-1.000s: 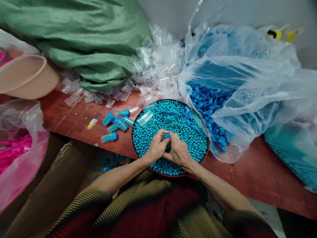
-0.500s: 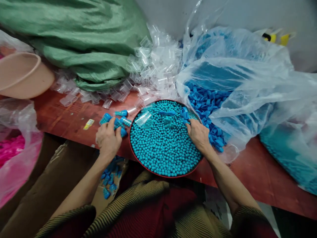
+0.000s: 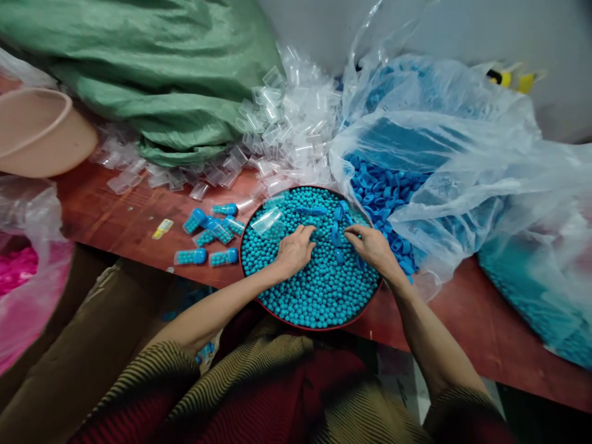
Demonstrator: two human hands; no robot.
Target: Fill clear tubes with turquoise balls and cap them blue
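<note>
A round red-rimmed tray (image 3: 242, 266) full of small turquoise balls (image 3: 314, 290) sits at the table's front edge. My left hand (image 3: 295, 251) is over the tray's middle, fingers bent with a gap between thumb and forefinger, nothing visible in them. At the tray's right side is my right hand (image 3: 372, 246), thumb and fingertips slightly apart beside several loose blue caps (image 3: 337, 233) on the balls. An uncapped clear plastic tube (image 3: 268, 221) lies on the balls at the left. Several capped tubes of balls (image 3: 224, 257) rest on the table left of the tray.
Behind the tray is a heap of clear tubes (image 3: 296, 123) beside a green sack (image 3: 194, 80). Blue caps spill from a clear plastic bag (image 3: 435, 135) at the right. A pink tub (image 3: 46, 135) stands at left on the red table (image 3: 485, 320); a cardboard box (image 3: 106, 333) is below.
My left hand has moved right, from the filled tubes to above the balls, leaving capped tubes on the table. Several blue caps now lie spread on the balls beside my right hand.
</note>
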